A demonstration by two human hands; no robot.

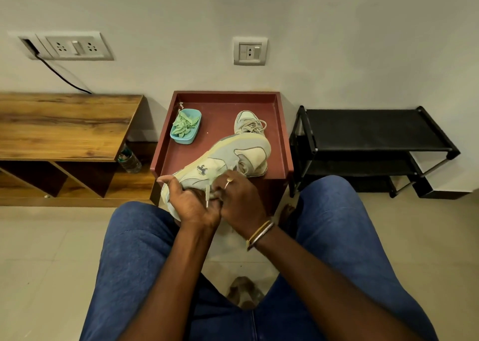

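Note:
A pale grey-and-cream sneaker (228, 156) lies on its side across the front edge of a dark red tray-topped stand (225, 99). My left hand (190, 202) grips the sneaker's toe end, fingers curled round it. My right hand (239, 200), with a ring and bangles, pinches a lace (207, 194) at the shoe's tongue area. The lace's tip hangs down between both hands. A second matching sneaker (247, 123), laced, stands upright farther back on the stand.
A small blue tub (193, 134) of green pieces sits at the stand's back left. A wooden bench (64, 125) with a bottle (129, 159) under it stands to the left, a black shoe rack (368, 131) to the right. My knees in jeans flank the stand.

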